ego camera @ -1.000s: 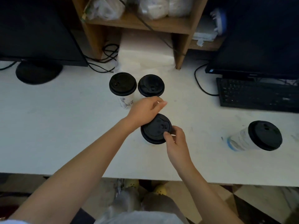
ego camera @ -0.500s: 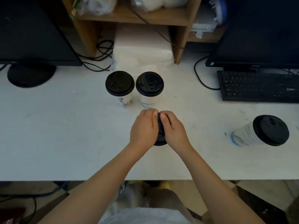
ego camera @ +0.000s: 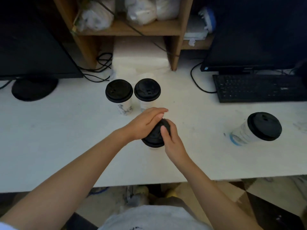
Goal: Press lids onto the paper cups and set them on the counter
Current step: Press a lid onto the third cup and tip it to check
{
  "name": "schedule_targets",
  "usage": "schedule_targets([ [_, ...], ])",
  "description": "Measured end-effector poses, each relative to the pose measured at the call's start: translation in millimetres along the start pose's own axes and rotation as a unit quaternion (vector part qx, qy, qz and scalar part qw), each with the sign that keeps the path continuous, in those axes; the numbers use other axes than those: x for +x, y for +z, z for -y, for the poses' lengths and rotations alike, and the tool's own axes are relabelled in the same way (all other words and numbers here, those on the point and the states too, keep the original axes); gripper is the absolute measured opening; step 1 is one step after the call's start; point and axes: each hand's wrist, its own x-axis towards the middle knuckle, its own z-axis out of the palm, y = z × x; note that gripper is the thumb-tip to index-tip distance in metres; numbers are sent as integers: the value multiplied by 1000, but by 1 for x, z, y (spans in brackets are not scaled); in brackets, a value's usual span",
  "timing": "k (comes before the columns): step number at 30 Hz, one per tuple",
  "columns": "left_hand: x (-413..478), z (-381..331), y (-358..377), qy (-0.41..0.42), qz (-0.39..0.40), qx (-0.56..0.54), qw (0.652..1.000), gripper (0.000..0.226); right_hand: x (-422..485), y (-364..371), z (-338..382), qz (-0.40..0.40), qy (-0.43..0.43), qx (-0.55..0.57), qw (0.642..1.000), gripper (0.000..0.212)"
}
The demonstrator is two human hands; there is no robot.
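A paper cup with a black lid (ego camera: 153, 138) stands on the white counter (ego camera: 49, 138) right in front of me. My left hand (ego camera: 146, 123) lies flat over the lid's top, fingers stretched to the right. My right hand (ego camera: 169, 136) holds the lid's right rim, thumb on top. The cup body under the lid is almost fully hidden. Two lidded cups (ego camera: 119, 93) (ego camera: 147, 90) stand side by side just behind. A third lidded cup (ego camera: 259, 128) stands apart at the right.
A black keyboard (ego camera: 259, 88) and a monitor (ego camera: 259, 39) sit at the back right, another monitor with a round foot (ego camera: 34, 88) at the back left. A wooden shelf (ego camera: 129, 29) with plastic bags stands behind the cups, cables (ego camera: 99, 70) beside it.
My left hand has opened out and now lies flat across the lid; half a second ago both hands pinched the lid from each side. The lid shows more between them.
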Motion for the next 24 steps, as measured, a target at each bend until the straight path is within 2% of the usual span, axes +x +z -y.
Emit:
schedule_targets([
  [3,7,1,-11,56,73,132,987,52,-14,-20,-26,112,11,-23,993,69],
  [6,13,-7,-15,120,112,277,947,65,-7,-28,-37,135,24,-65,988,86],
  [8,15,-10,-17,132,129,327,927,68,4,-24,-35,130,17,-65,989,85],
  [10,14,-12,-16,124,124,362,916,69,13,-18,-31,118,2,-69,991,75],
  [14,12,-25,6,6,45,310,950,60,13,-3,-37,40,-34,-51,997,75],
  [16,12,-26,20,-24,7,309,951,59,12,3,-43,12,-36,-43,998,76],
  [18,13,-23,26,-24,-9,329,944,60,15,-3,-45,50,-20,-36,998,77],
  [21,13,-23,26,-18,-11,365,931,72,28,-21,-48,153,9,-50,987,74],
  [24,13,-25,29,-20,-17,379,925,73,44,-30,-49,206,10,-86,975,74],
])
